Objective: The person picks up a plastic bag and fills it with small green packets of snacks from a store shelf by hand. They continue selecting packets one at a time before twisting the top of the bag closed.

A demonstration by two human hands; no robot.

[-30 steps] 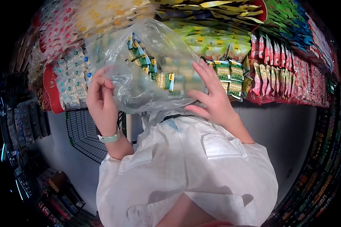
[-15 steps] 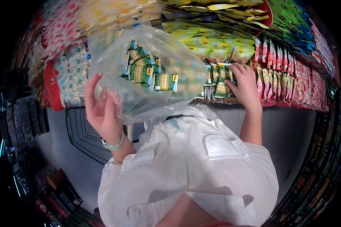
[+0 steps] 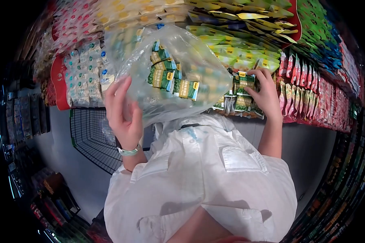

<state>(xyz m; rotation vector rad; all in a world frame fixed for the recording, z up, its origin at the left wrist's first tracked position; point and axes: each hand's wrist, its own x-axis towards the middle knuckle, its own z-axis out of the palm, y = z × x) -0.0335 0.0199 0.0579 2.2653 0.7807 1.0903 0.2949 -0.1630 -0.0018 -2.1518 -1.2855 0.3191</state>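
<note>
A clear plastic bag (image 3: 166, 103) hangs in front of me with several small green snack packets (image 3: 162, 77) inside. My left hand (image 3: 123, 115) is at the bag's left side, its fingers curled on the plastic. At the right, my right hand (image 3: 265, 95) closes its thumb and fingers on the edge of a green snack packet (image 3: 244, 80) with a yellow label. That packet is over more green packets in the display, just beyond the bag's right edge. Part of the display behind the bag is blurred by the plastic.
A black wire shopping cart (image 3: 91, 131) stands at the lower left. Light-green snack bags (image 3: 241, 54) lie behind my right hand, with pink and red packets (image 3: 308, 95) to its right. White packets with blue dots (image 3: 84, 75) fill the left section beside a red divider (image 3: 60, 85).
My right hand has taken hold of a green packet, now raised a little and facing me. The left hand's fingers have drawn closer together, and the view has shifted slightly.
</note>
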